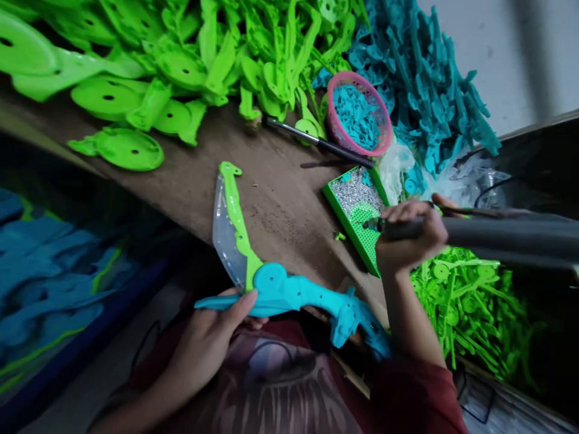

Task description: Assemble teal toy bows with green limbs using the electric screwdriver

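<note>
My left hand (210, 331) is closed around a toy blade (289, 292), its thumb lying over the blue plastic body. A green arm with a clear curved panel stands up from the blue part, towards the bench. My right hand (409, 238) is wrapped round a dark power screwdriver (497, 234), which enters from the right. Its bit points left, over the perforated end of a green tray (351, 240). Small silver screws (362, 196) fill the tray's far end. Whether a screw sits on the bit is too small to tell.
Green plastic parts (181, 66) are heaped along the back, blue parts (420, 78) at the back right. A pink basket (384, 135) holds small blue pieces beside a black-handled rod (294, 132). More green pieces (470, 301) lie right; a blue bin (81, 355) stands left.
</note>
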A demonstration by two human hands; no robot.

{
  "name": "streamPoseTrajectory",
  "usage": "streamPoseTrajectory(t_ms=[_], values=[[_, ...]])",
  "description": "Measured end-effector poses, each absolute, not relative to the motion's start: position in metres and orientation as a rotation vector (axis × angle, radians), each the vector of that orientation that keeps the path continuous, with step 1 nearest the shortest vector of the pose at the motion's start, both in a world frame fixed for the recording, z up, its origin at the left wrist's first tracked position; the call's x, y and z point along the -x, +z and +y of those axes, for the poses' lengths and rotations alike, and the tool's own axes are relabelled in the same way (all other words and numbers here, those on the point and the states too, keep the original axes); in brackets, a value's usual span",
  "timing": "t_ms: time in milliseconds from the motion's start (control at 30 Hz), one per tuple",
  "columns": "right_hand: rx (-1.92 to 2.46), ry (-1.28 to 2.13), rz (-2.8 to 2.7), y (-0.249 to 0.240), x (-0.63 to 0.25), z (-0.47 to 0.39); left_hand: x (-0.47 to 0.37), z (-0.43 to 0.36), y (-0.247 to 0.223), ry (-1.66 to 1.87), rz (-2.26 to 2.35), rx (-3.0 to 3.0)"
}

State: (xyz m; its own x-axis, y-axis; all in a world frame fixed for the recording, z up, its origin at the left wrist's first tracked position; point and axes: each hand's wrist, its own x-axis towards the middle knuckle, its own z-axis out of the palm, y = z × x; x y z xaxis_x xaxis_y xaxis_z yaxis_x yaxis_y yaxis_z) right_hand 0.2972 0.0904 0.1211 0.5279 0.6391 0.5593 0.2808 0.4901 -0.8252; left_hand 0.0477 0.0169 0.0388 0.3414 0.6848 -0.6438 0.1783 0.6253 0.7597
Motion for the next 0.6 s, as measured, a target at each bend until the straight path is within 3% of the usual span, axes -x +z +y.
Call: streamPoseTrajectory(t_ms=[200,600], values=[[1.003,0.782,-1.29,0.136,-0.219,0.033,-0.047,0.013,0.036,0.45,1.177,-0.862],[0.929,0.855,-1.302,0.102,-0.182,0.044,-0.051,0.023,0.052,0.501,1.124,-0.762]])
